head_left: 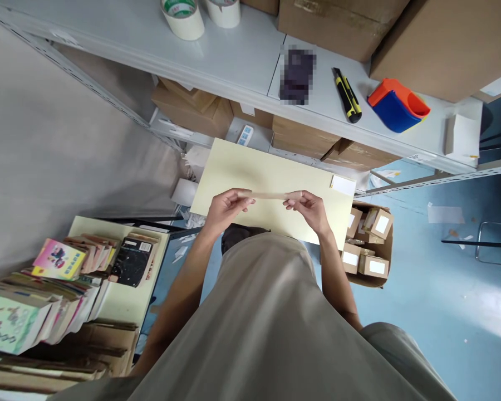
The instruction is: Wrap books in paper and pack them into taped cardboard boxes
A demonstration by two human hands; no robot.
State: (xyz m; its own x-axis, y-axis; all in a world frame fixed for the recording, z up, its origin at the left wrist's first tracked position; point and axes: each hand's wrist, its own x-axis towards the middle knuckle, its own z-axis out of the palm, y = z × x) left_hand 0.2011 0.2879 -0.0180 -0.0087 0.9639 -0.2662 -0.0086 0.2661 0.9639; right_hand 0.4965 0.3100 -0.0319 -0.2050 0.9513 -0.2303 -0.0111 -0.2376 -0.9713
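Note:
A narrow tan strip of tape (269, 196) is stretched straight between my two hands, above a pale yellow board (271, 167). My left hand (229, 209) pinches its left end between thumb and fingers. At the other end, my right hand (307, 209) grips the strip the same way. Near the board's right corner lies a small white card or pad (343, 184).
On the grey shelf (242, 61) ahead are tape rolls (183, 19), a yellow-black utility knife (347, 96), an orange-blue holder (398, 104) and large cartons (342, 25). Stacked books (62, 259) stand at left. An open carton (388, 245) of small boxes sits at right.

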